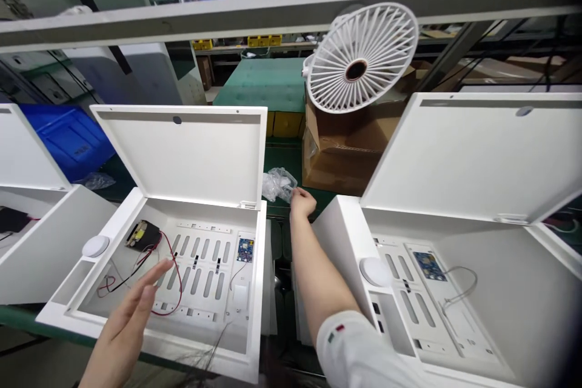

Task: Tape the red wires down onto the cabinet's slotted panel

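My right hand [302, 202] reaches forward between two white boxes, its fingers pinched at the edge of a crumpled clear plastic bag [276, 184]. What lies inside the bag is hard to make out. Fingers stretched out, my left hand [125, 327] hovers over the front of the open white box [262, 291] on the left and holds nothing. Inside that box are a black component [143, 235] with red and black wires [180, 282], a slotted white plate [195, 264] and a blue circuit board [245, 250]. A round white knob [95, 246] sits on its left rim.
Another open white box [348, 224], with its own circuit board [430, 266], stands on the right. A third box [59, 248] is partly in view at left. Behind are a white fan [336, 73], a cardboard box [336, 163], a blue bin [73, 139] and a metal rail [204, 19].
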### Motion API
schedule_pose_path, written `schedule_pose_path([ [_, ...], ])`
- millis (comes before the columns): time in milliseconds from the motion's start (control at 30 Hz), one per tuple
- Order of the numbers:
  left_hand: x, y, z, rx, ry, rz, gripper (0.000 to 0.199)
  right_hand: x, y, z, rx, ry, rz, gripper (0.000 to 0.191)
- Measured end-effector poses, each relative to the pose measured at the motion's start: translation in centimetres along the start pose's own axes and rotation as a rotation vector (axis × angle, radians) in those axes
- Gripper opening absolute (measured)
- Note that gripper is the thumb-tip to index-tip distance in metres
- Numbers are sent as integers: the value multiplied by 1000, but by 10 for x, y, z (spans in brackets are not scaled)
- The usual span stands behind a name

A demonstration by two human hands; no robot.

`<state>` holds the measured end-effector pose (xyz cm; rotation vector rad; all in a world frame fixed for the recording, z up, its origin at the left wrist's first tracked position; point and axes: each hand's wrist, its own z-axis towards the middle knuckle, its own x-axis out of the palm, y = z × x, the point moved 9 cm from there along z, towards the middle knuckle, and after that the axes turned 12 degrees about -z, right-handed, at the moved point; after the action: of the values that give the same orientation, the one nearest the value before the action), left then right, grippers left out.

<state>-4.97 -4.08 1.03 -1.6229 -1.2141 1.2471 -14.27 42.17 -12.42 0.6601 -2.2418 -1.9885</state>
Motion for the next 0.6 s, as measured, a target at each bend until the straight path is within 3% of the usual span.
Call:
schedule_pose_path([
  [100, -20, 14, -7, -42, -68, -14, 46, 15, 13, 6, -36, 50, -100, 37],
  [167, -26, 16, -8, -34, -86, -24, 45, 9, 21, -7, -62, 68, -130, 43],
  [267, -24, 0, -7, 36, -83, -7, 42, -28, 51, -57, -222, 49, -16, 47],
  [333, -15, -28, -6, 177, -70, 15, 45, -64, 84, -110, -378, 47, 155, 45],
  [433, 20, -78, -13, 424, 21, 79, 52, -90, 128, -204, -535, 276, 251, 41],
  [533, 73, -124, -40, 772, 177, 77, 63, -71, 142, -290, -585, 667, 136, 51],
  [600, 107, -133, -59, 904, 291, 78, 64, -62, 142, -320, -663, 734, -28, 53],
])
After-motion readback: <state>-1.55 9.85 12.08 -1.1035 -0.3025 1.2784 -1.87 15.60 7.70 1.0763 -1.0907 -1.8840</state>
